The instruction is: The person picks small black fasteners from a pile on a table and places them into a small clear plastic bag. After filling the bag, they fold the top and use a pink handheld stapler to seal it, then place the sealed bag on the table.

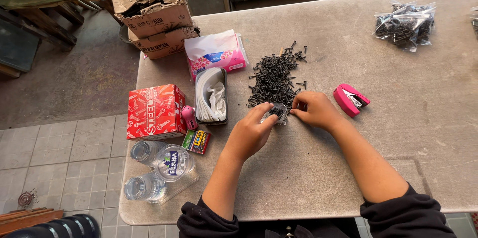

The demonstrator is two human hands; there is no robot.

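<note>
Nearest, three clear plastic cups (162,171) at the grey table's (308,183) front edge. Mid-table, left hand (249,133) pinched on a small clear bag (279,112) with dark screws inside; right hand (313,108) with fingertips closed on the bag's other edge. Beyond, loose black screws (275,76); farther right, filled screw bags (406,24).

screw pile (276,76) behind hands, stapler (350,99) right, box (155,111) left
</note>
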